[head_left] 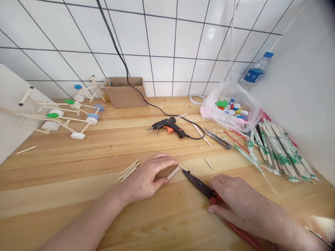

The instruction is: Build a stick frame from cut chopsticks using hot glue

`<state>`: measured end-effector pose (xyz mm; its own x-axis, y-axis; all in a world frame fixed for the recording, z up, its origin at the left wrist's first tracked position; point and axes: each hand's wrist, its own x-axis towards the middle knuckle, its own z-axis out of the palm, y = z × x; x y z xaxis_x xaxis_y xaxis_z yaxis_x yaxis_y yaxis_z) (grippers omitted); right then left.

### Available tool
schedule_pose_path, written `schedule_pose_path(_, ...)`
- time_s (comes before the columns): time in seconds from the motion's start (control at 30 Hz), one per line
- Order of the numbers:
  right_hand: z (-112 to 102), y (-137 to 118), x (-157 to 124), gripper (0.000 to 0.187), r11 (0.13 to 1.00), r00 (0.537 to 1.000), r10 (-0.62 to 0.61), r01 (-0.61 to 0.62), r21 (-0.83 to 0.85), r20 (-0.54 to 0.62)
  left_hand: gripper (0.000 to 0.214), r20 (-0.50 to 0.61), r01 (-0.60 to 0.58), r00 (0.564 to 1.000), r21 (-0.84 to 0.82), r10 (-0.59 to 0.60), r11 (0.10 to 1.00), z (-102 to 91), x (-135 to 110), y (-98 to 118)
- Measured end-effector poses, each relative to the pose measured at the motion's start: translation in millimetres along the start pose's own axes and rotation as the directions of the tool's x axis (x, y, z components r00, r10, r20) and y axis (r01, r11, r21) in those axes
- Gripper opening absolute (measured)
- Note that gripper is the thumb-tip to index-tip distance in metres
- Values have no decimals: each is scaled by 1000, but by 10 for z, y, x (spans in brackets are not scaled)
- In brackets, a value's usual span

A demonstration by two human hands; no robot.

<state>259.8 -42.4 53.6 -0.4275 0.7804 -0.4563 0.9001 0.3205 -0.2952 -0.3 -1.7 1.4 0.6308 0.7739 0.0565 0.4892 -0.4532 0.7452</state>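
My left hand [148, 176] rests on the wooden table [78, 181], thumb and fingers pinched on short wooden sticks [174, 172] that lie flat under the fingertips. My right hand [238, 205] is wrapped round the red handles of black-jawed pliers [197, 183], whose tip points at the end of those sticks. A small pile of cut sticks [129, 170] lies just left of my left hand.
A black glue gun [169, 126] with its cord lies mid-table, scissors [217, 138] to its right. A plastic bag of bottle caps [230, 106], wrapped chopsticks [277, 150], a water bottle [255, 71], a cardboard box [124, 91] and stick-and-cap models [68, 115] ring the table.
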Motion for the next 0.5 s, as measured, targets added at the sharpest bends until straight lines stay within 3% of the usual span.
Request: schedule_pose_path(0.5, 18, 16, 5, 12, 1000, 1000, -26, 26, -17, -14, 46, -12, -22, 1000, -9, 22, 1000, 12, -9, -28)
